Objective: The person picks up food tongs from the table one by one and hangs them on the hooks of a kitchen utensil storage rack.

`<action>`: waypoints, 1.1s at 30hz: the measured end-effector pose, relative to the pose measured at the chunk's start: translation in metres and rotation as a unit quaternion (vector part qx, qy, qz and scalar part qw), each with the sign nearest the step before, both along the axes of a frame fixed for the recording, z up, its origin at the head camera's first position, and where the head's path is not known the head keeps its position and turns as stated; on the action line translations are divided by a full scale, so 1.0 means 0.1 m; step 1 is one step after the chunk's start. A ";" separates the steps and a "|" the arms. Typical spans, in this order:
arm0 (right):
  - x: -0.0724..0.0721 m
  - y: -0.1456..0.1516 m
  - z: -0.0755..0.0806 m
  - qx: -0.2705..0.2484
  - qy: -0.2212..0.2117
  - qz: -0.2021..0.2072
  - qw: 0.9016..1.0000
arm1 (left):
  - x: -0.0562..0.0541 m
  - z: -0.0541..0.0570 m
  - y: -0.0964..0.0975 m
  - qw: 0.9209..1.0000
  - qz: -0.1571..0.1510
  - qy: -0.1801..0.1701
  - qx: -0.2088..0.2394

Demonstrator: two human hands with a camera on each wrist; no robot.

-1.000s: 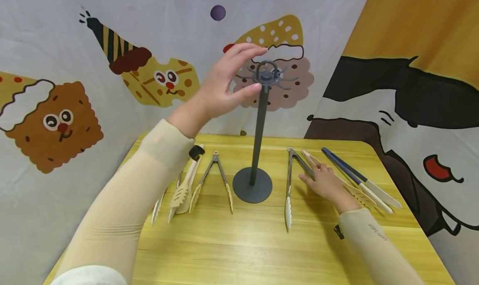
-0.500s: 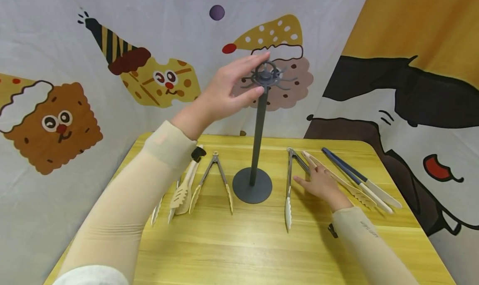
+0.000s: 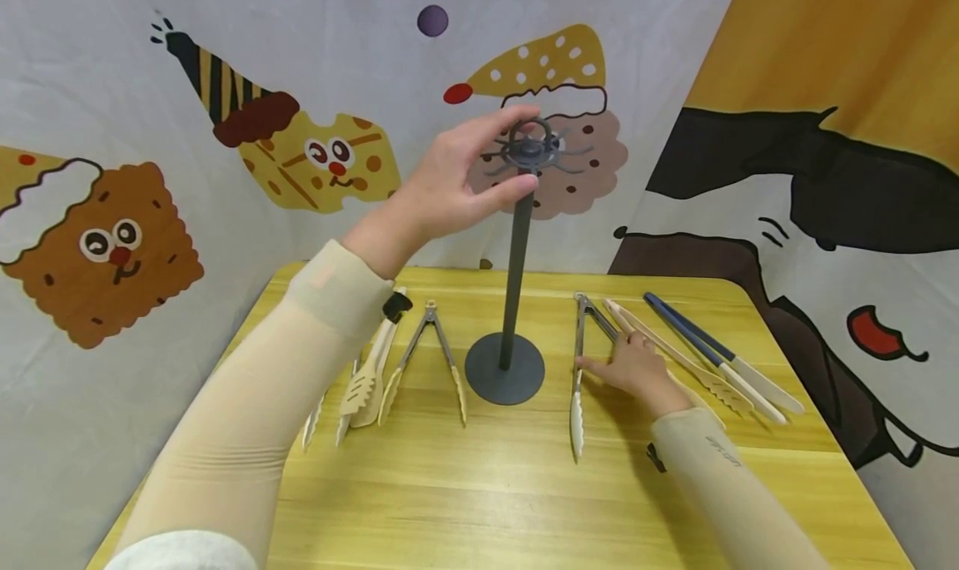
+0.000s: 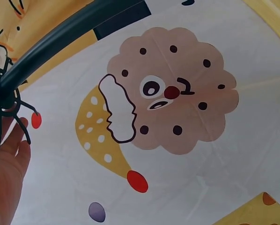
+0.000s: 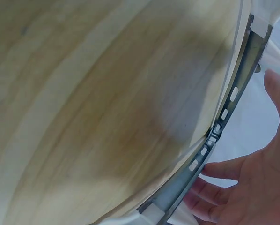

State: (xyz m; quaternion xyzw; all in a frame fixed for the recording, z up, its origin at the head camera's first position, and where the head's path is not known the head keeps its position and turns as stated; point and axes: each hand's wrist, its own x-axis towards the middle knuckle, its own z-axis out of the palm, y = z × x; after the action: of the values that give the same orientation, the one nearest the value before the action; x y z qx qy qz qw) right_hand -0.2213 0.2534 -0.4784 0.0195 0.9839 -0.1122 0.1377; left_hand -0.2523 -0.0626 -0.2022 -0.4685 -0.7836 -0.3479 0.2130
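My left hand (image 3: 464, 166) is raised at the hooked top (image 3: 530, 150) of a dark grey stand, fingers behind the ring and thumb in front of the post (image 3: 517, 270). In the left wrist view, the fingertips of that hand (image 4: 9, 173) overlap the hooks, and the post (image 4: 79, 42) slants across the top. Over on the right, my right hand (image 3: 633, 362) is low above spread steel tongs (image 3: 579, 337) with white scalloped tips. Its thumb reaches their left arm; the hand hides part of the right arm. The right wrist view has the fingertips right at the steel tongs (image 5: 215, 133).
Right of the hand lie beige tongs (image 3: 674, 349) and navy tongs (image 3: 704, 341) with cream ends. Left of the stand's round base (image 3: 505, 387) are steel tongs (image 3: 444, 349) with cream tips and a cluster of cream-headed tongs (image 3: 367, 391). A printed curtain (image 3: 360, 46) backs the table (image 3: 479, 487).
My left hand has come closer around the stand's top, its fingers lower. My right hand has slid left, away from the beige tongs, with the thumb reaching the steel tongs' left arm.
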 end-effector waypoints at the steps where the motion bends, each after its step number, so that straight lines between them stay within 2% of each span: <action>1: 0.00 -0.01 0.01 0.003 -0.001 0.000 1.000 | 0.00 0.01 0.00 1.000 0.002 -0.001 -0.002; 9: -0.01 -0.06 -0.01 0.009 -0.013 -0.016 1.000 | 0.01 0.00 0.04 1.000 0.015 -0.010 -0.011; 19: -0.05 -0.13 0.04 0.014 -0.040 -0.036 0.998 | 0.01 0.00 0.06 1.000 0.009 -0.017 0.008; 25: -0.08 -0.17 0.05 0.024 -0.049 -0.052 0.997 | 0.04 0.01 0.07 0.999 0.021 -0.023 0.007; 33: -0.10 -0.17 0.04 0.038 -0.057 -0.053 0.996 | 0.09 0.05 0.09 0.999 0.030 -0.044 0.006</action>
State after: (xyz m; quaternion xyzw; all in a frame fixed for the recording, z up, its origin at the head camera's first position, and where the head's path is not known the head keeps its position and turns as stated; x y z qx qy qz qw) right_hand -0.2310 0.2360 -0.4742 0.0830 0.9755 -0.0808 0.1871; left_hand -0.2432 -0.0532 -0.1972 -0.4277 -0.8036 -0.3670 0.1913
